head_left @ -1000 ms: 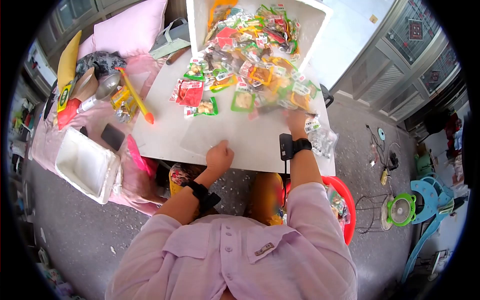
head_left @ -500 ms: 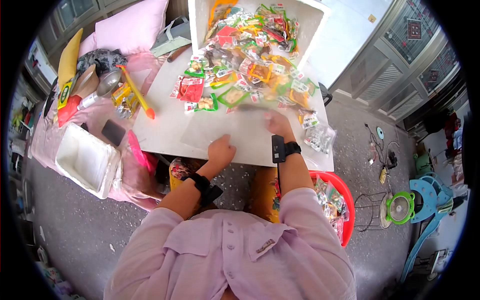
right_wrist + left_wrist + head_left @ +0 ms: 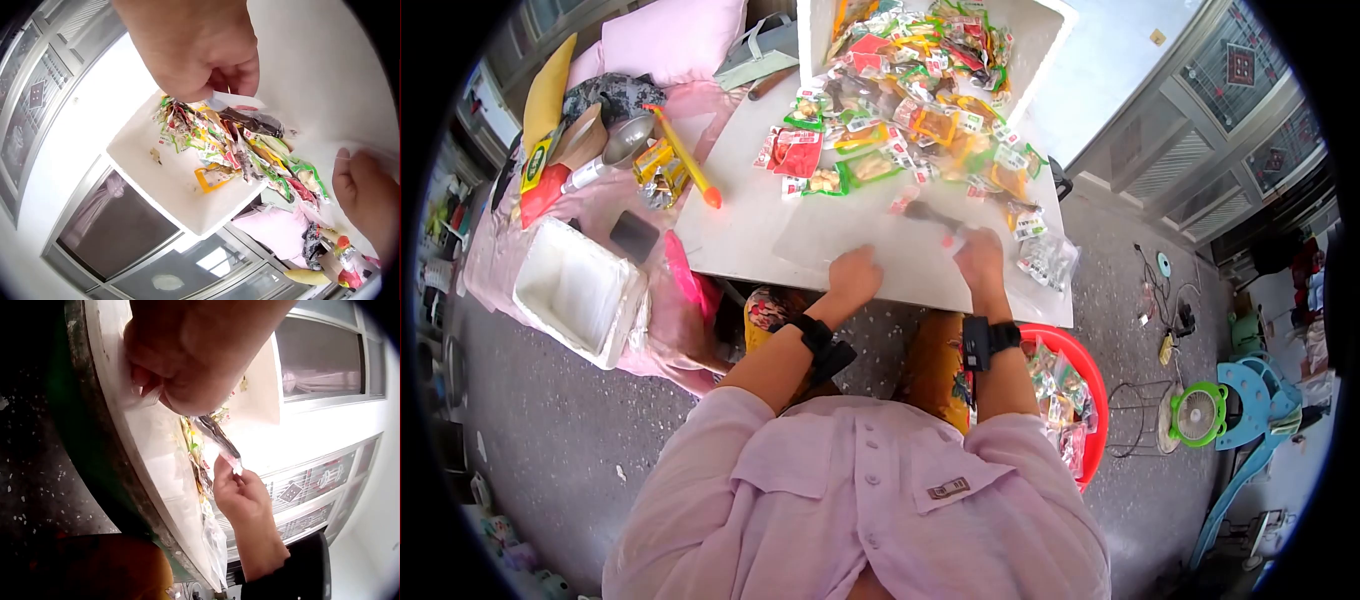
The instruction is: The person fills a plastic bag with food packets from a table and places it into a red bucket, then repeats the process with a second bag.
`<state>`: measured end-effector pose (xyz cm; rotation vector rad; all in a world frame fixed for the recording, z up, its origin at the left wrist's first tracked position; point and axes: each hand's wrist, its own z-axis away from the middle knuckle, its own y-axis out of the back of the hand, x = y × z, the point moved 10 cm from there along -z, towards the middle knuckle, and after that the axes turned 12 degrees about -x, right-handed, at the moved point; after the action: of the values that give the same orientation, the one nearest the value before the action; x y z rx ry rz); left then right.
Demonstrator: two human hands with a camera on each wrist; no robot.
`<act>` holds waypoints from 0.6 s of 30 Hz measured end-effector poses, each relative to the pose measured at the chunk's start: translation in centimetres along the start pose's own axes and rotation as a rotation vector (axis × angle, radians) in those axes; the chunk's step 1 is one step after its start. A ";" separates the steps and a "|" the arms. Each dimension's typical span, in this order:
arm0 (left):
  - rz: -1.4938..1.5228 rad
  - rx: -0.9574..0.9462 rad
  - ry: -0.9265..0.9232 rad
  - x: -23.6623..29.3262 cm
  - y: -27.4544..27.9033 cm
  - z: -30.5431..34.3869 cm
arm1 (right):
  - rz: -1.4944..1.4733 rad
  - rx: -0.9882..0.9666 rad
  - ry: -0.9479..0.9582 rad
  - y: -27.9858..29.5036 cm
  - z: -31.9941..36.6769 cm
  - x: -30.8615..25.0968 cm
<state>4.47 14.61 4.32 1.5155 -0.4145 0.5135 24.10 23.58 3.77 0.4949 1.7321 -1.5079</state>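
Note:
My right hand (image 3: 980, 258) pinches one end of a dark, clear-wrapped packet (image 3: 932, 215) above the table (image 3: 735, 225); in the right wrist view the packet's pale end (image 3: 234, 101) sits between thumb and fingers. Left of it, my left hand (image 3: 856, 275) is low over the table's near side, and the left wrist view shows its curled fingers pinching thin clear plastic (image 3: 150, 397). Colourful food packets (image 3: 790, 152) spill from a white foam box (image 3: 1040, 60) behind both hands.
Clear plastic bags (image 3: 1048, 262) lie at the table's right edge, above a red basin (image 3: 1097, 400) of packets. At left are a white foam tub (image 3: 580, 290), a yellow stick (image 3: 685, 160) and a dark phone (image 3: 634, 236) on pink cloth.
My right hand came left from the table's right side, then shifted slightly right, the dark packet now plainly visible in its grip. A green-edged packet on the table has shifted left.

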 end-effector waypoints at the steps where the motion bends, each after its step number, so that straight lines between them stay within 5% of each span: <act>1: 0.000 -0.003 0.001 0.0 0.0 -0.1 | 0.011 0.005 0.032 0.1 1.0 -0.9; 8: 0.044 -0.024 0.050 -0.3 -0.2 -0.4 | 0.031 -0.108 0.110 -0.9 7.5 -4.8; 18: 0.119 -0.052 0.035 1.0 0.4 0.6 | -0.061 -0.070 0.001 1.1 8.3 0.8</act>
<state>5.15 14.06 5.26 1.4355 -0.4898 0.6174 26.88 15.73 2.47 0.4100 1.8085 -1.4839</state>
